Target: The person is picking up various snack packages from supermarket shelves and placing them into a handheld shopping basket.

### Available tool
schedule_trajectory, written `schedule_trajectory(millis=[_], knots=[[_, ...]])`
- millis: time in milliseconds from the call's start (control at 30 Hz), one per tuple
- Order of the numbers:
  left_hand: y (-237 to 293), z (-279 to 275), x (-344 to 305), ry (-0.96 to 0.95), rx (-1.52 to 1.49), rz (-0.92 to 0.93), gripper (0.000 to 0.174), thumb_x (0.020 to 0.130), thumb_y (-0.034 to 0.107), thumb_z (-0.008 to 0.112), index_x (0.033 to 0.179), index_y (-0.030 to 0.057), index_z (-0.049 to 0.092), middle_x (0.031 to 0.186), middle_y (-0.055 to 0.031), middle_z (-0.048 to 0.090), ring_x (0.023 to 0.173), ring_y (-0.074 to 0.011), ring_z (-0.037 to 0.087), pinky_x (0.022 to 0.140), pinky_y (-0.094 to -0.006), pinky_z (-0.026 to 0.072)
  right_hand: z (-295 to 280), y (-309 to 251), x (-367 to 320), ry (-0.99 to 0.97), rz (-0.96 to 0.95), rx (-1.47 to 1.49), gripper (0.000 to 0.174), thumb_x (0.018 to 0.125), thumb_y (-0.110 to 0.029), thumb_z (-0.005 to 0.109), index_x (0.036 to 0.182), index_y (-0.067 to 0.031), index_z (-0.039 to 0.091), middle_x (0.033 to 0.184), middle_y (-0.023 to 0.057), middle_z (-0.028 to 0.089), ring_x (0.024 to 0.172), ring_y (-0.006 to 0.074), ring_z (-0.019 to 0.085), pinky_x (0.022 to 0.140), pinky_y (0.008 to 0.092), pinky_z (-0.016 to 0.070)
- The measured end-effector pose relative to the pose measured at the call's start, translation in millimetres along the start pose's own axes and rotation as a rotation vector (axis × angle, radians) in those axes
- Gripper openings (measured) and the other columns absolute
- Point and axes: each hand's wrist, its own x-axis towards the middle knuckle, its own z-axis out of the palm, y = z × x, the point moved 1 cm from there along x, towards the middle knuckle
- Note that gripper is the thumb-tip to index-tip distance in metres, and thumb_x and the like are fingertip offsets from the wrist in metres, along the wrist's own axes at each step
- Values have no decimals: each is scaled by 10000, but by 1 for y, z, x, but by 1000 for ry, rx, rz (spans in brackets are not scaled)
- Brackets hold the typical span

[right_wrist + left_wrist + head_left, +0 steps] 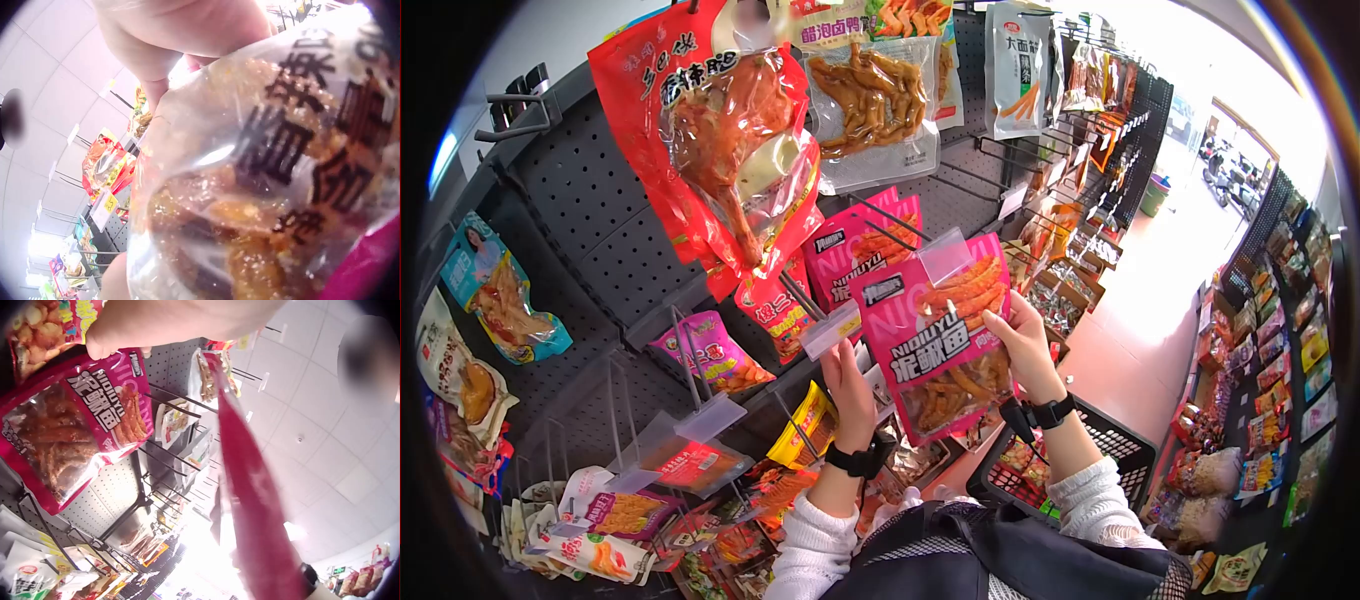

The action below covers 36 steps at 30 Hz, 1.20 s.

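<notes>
My right hand (1028, 348) grips the right edge of a pink snack bag (945, 345) with a clear lower window, thumb on its front. Filling much of the right wrist view, the same bag's clear side (219, 187) shows brown pieces inside. Left of it, my left hand (850, 395) is raised with its fingertips right at a clear price-tag holder (830, 332) on a hook end. Behind hang matching pink bags (865, 245), one of which (75, 425) lies below the left hand in the left wrist view.
A large red bag with a drumstick (720, 140) hangs at the upper left, beside a bag of brown feet (870, 100). Metal hooks stick out of the pegboard (590, 190). A black basket (1115, 440) sits below the right arm. Stocked shelves (1250, 400) line the aisle's right.
</notes>
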Motion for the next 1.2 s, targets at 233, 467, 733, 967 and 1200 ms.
schedule_trajectory(millis=[233, 467, 733, 967, 1200], knots=[[-104, -48, 60, -235, 427, -10, 501, 900, 164, 510, 1311, -55, 325, 1344, -166, 378, 1240, -231, 356, 1031, -339, 262, -25, 6, -22, 131, 34, 89, 290, 876, -67, 560, 1144, 17, 491, 1038, 73, 620, 879, 103, 606, 773, 243, 488], [-78, -26, 74, -141, 494, 46, 440, 841, 137, 615, 1199, -52, 443, 1232, -109, 488, 1125, -193, 451, 973, -318, 323, -49, 15, -49, 245, 113, 54, 279, 878, -90, 566, 1128, 20, 508, 1037, 79, 621, 869, 113, 612, 767, 261, 498], [-65, 7, 68, -182, 226, -148, 433, 792, 280, 693, 1081, -2, 536, 1076, -65, 567, 978, -167, 524, 881, -308, 391, -68, 9, -71, 280, 89, 115, 259, 903, -99, 525, 1134, 15, 508, 1051, 92, 616, 890, 128, 611, 777, 261, 498], [-82, 12, 57, -254, 215, -55, 316, 877, 247, 592, 1052, -12, 554, 1025, -55, 596, 922, -144, 541, 831, -295, 408, -78, -2, -98, 323, 59, 153, 275, 915, -101, 499, 1157, 30, 489, 1070, 109, 607, 922, 156, 609, 803, 286, 504], [-45, 30, 30, -300, 112, 59, 222, 894, 187, 563, 983, -16, 568, 886, -19, 608, 804, -93, 531, 747, -270, 427, -74, -9, -112, 357, 40, 147, 290, 919, -129, 496, 1160, 32, 483, 1079, 122, 604, 921, 168, 615, 805, 294, 506]])
